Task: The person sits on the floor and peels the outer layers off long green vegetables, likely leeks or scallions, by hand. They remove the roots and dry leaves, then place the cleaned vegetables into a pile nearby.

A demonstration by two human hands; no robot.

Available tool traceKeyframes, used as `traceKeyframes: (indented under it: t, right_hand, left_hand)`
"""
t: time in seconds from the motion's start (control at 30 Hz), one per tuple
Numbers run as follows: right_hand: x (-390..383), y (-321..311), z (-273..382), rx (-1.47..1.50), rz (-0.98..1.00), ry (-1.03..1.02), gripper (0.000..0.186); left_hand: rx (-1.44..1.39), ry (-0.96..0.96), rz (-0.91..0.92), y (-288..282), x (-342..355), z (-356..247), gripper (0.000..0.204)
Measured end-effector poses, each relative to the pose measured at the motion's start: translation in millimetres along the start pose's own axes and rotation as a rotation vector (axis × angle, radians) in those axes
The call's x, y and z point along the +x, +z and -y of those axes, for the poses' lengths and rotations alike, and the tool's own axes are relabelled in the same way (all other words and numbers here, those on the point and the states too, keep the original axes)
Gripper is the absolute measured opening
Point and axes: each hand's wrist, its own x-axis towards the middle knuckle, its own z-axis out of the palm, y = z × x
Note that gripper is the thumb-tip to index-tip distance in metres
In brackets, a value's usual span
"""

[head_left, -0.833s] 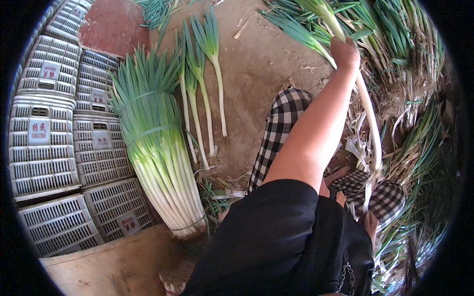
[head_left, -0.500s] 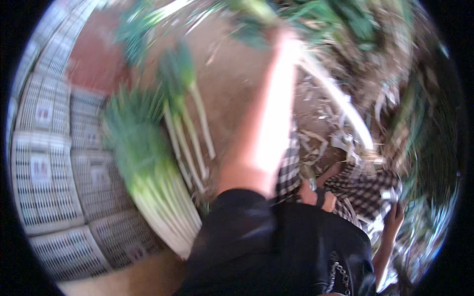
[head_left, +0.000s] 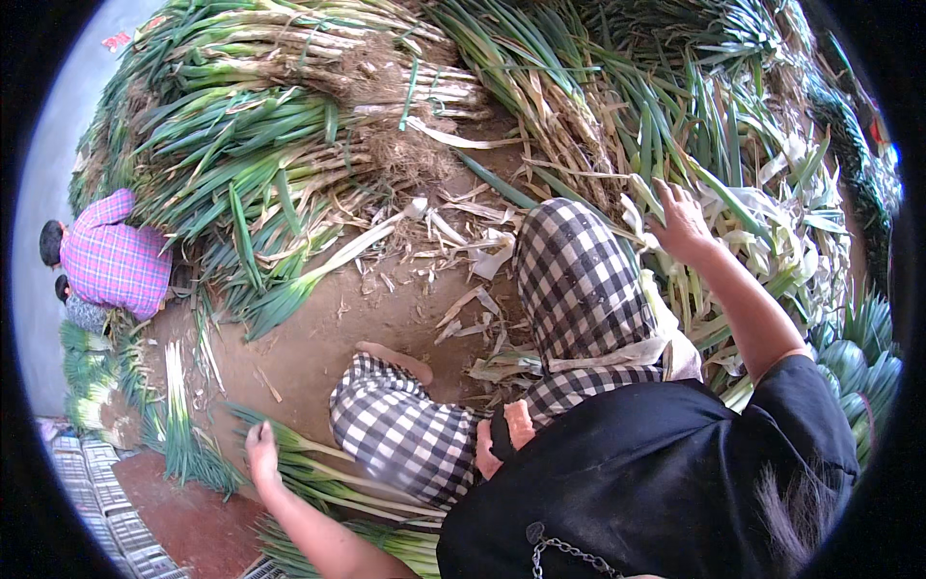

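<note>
My left hand (head_left: 260,451) hovers at the leafy ends of a few long green onions (head_left: 371,480) lying beside my left knee. Its fingers look loosely apart, and no stalk shows in them. A thicker bundle of green onions (head_left: 415,545) lies partly under my left forearm. Reaching out past my right knee, my right hand (head_left: 683,227) has its fingers spread over a heap of stripped pale leaves (head_left: 781,246). Untrimmed green onions (head_left: 569,121) with dry outer leaves lie just beyond it.
Large bundles of green onions (head_left: 280,72) with roots are piled ahead. One loose green onion (head_left: 333,261) lies on the dirt floor among peelings. A person in a plaid shirt (head_left: 116,256) is at far left. Slatted crates (head_left: 106,507) and a red-brown board (head_left: 178,511) sit lower left.
The view has swung toward the right. My left arm, stretched forward and blurred before, is now lower at left by the green onions. My right hand has moved out from my lap to the leaf heap.
</note>
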Motion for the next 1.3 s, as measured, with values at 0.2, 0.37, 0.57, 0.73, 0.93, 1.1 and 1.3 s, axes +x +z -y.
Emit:
traceKeyframes:
  t: [0.2, 0.37, 0.57, 0.73, 0.93, 1.1, 1.3]
  right_hand:
    - [47, 62, -13, 0.066, 0.237, -0.131, 0.050]
    - [109, 111, -26, 0.198, 0.251, 0.098, 0.041]
    - [188, 195, -57, 0.528, -0.039, 0.469, 0.032]
    - [215, 179, -35, 0.473, 0.218, 0.535, 0.052]
    - [210, 159, -28, 1.237, 0.577, 0.405, 0.041]
    - [199, 124, 44, 1.677, 0.664, 0.467, 0.041]
    - [190, 92, 8, 0.700, 0.601, 0.314, 0.046]
  left_hand:
    - [0.055, 0.364, 0.501, 92, -38, -209, 0.030]
    - [-0.358, 0.492, 0.909, 143, -74, -308, 0.032]
    - [-0.006, 0.370, 0.871, 210, -59, -302, 0.030]
    - [0.287, 0.381, 0.912, 228, -51, -316, 0.031]
    - [0.359, 0.468, 0.851, 240, -40, -313, 0.032]
    - [0.347, 0.498, 0.907, 249, -34, -327, 0.032]
    - [0.589, 0.755, 0.668, 252, -32, -328, 0.031]
